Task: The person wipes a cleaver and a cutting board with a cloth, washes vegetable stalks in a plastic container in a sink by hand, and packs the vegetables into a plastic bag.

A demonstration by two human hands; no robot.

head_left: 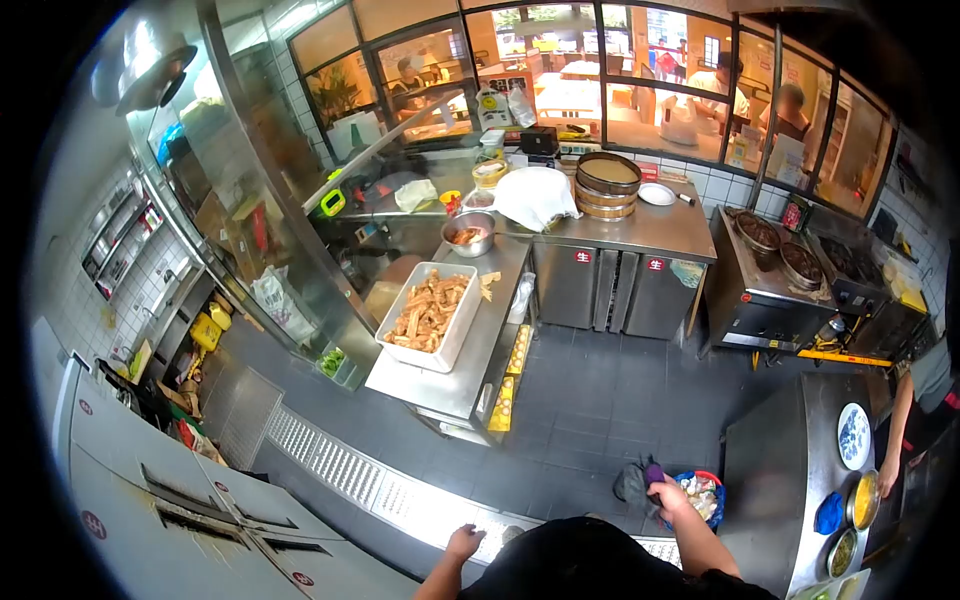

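Note:
My right hand (672, 497) is closed on a crumpled dark grey and purple cloth (634, 487), which hangs down on the hand's far left side. Right beside that hand is a red-rimmed waste bin (712, 478) with a blue liner and crumpled rubbish in it. My left hand (465, 543) hangs low over the metal floor grate (400, 500), with its fingers curled in and no object visible in them. Ahead stands a steel table (400, 377) with a white tub (455, 352) of brown strip-shaped food and a steel bowl (468, 246) on it.
On the right a steel counter (790, 480) holds bowls and a blue-patterned plate (854, 437); a co-worker's arm (898, 420) reaches to a bowl there. Fridge doors (130, 480) stand at left. A bamboo steamer (606, 205) sits on the back counter, with cooking units (770, 275) beside it.

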